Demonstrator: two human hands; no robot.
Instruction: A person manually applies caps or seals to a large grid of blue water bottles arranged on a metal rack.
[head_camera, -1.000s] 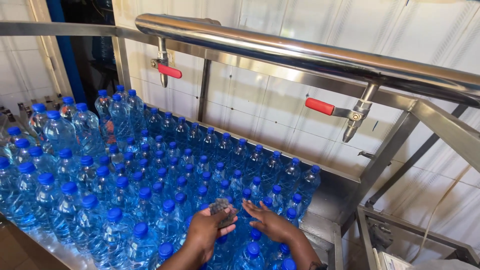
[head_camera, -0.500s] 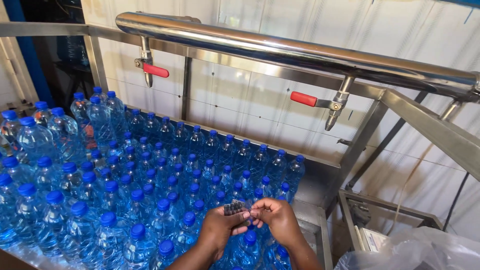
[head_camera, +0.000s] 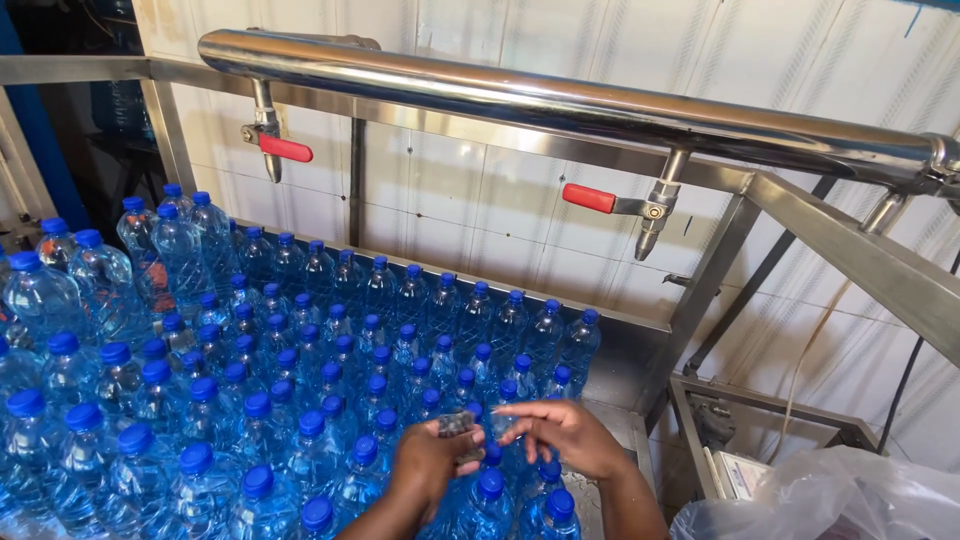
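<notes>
My left hand (head_camera: 432, 462) and right hand (head_camera: 562, 437) have drawn closer together since a moment ago, both now pinching a small clear plastic seal (head_camera: 458, 424) just above the blue-capped clear plastic water bottles (head_camera: 300, 400).

Ahead of you runs a white panelled wall (head_camera: 500, 200). A shiny steel pipe (head_camera: 560, 95) crosses before it, carrying two taps with red handles (head_camera: 588, 197). A steel frame (head_camera: 860, 250) slopes right, above a clear plastic bag (head_camera: 850, 495).
</notes>
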